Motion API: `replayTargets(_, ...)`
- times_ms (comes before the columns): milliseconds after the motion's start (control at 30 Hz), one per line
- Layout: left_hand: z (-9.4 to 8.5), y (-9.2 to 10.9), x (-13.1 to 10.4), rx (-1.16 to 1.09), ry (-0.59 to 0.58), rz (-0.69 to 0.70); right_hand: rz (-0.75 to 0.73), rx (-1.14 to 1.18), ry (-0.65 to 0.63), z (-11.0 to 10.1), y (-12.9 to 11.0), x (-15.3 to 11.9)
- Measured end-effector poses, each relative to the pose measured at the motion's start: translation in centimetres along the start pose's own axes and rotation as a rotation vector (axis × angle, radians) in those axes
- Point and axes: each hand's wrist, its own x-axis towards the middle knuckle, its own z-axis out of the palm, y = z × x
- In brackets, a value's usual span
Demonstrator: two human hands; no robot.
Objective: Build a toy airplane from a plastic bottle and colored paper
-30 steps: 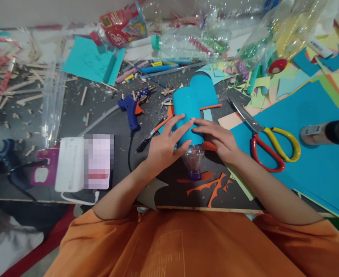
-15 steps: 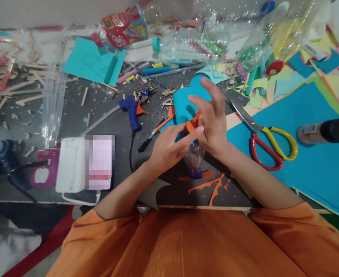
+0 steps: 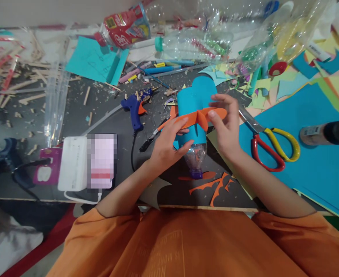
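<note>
An orange paper cutout (image 3: pixel 191 119) with petal-like lobes and a raised fold in its middle lies across a plastic bottle wrapped in blue paper (image 3: pixel 188 102). The bottle's clear neck (image 3: pixel 196 152) and purple cap (image 3: pixel 196 174) point towards me. My left hand (image 3: pixel 169 142) has its fingers at the cutout's left part, its thumb held apart below. At the other end, my right hand (image 3: pixel 227 127) pinches the cutout's right lobe, thumb in front and fingers behind. More orange paper scraps (image 3: pixel 212 188) rest by the cap.
Scissors (image 3: pixel 269 144) lie on blue sheets (image 3: pixel 319 169) at right, beside a black-capped bottle (image 3: pixel 328 132). Left are a blue glue gun (image 3: pixel 134 109), a cutter (image 3: pixel 149 140), a phone (image 3: pixel 102 161) and a white power box (image 3: pixel 72 163). Plastic bottles (image 3: pixel 192 44) crowd the back.
My hands have drawn apart, the right one moving right. The orange cutout now shows spread across the blue-wrapped bottle, where before my fingers mostly covered it. The view has shifted slightly.
</note>
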Motion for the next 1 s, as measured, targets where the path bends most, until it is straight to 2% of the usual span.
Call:
replayTargets(167,0.4,-0.6,0.3,-0.191,0.052,-0.058,0.284,0.272,-0.062,0.4,0.3,0.6)
replayTargets(267,0.5,-1.1,0.8,-0.283,0.074,-0.145,0.360,0.392,-0.038,0.7,-0.1,1.3)
replayTargets(400,0.8,-2.0,1.8,-0.305,0.066,-0.243,0.347,0.388,-0.058,0.9,-0.2,2.4)
replayTargets(633,2.0,-3.2,3.6,-0.286,0.062,-0.273,0.358,0.373,-0.127,1.2,1.3,4.1)
replayTargets(1000,2.3,-3.9,3.4,-0.320,0.030,-0.275,0.346,0.409,-0.131,1.7,1.8,4.3)
